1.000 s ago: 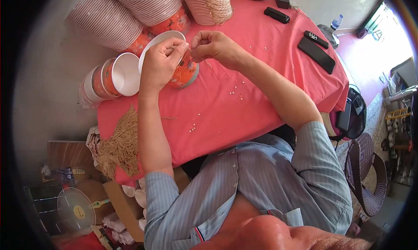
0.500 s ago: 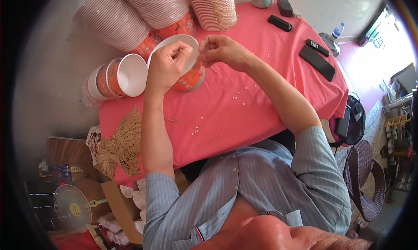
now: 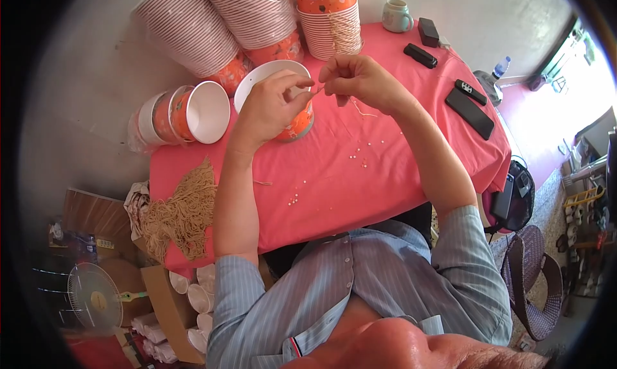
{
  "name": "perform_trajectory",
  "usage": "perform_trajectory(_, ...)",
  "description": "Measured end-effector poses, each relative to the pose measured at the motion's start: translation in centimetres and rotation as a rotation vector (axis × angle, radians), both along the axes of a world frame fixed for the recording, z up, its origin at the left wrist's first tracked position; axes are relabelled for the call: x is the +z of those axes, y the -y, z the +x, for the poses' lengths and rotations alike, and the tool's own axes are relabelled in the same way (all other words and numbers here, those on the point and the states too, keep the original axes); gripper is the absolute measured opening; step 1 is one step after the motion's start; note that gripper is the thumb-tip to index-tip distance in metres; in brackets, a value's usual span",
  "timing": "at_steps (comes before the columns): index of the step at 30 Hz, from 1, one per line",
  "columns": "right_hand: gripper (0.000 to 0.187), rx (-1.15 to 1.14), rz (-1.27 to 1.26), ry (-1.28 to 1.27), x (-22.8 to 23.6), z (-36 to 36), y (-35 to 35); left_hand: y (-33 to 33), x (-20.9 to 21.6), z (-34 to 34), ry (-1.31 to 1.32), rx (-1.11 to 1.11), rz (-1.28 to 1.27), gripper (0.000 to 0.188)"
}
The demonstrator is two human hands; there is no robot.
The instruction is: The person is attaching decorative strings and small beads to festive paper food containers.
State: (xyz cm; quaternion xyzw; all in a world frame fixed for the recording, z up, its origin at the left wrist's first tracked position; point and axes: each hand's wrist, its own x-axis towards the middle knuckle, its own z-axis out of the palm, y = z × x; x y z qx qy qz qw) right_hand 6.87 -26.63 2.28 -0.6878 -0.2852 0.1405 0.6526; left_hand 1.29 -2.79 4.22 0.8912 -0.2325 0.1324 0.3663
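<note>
Over the far middle of the table, my left hand (image 3: 273,109) and my right hand (image 3: 366,85) are close together, fingertips nearly meeting. Each pinches a thin beige cord (image 3: 317,90) between thumb and fingers. A loose end of cord trails below my right hand. Just behind my left hand stands an orange printed paper bucket (image 3: 299,126) with a white inside, its mouth tilted towards me. My left hand hides part of its rim and wall. A heap of beige cords (image 3: 186,208) lies at the table's left edge.
Tall stacks of paper buckets (image 3: 189,32) line the wall, with more buckets (image 3: 207,112) lying at the left. Small white bits (image 3: 294,199) dot the pink tablecloth (image 3: 334,195). At the right are a mug (image 3: 396,16), a black phone (image 3: 469,113) and a remote control (image 3: 471,91).
My hands have come closer together, and the left fingers have opened out from a tighter curl. The whole view has shifted slightly, with the table appearing lower.
</note>
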Motion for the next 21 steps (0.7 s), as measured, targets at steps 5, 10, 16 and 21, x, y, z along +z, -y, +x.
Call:
perform_trajectory(5,0.012,0.005,-0.020,0.071,0.9,-0.6,-0.3,1.0,-0.8,0.0,0.052,0.002,0.009,0.024)
perform_trajectory(10,0.011,-0.061,0.019,0.074,1.6,-1.4,-0.2,0.7,-1.3,0.2,0.100,-0.007,-0.128,0.016)
perform_trajectory(16,0.011,-0.042,-0.002,0.089,1.6,-1.7,-0.3,1.0,-0.5,-0.6,0.152,0.005,-0.007,0.010)
perform_trajectory(21,0.009,-0.004,0.060,0.085,2.0,-2.2,-0.4,0.2,-0.1,-0.8,0.169,0.026,0.096,0.012)
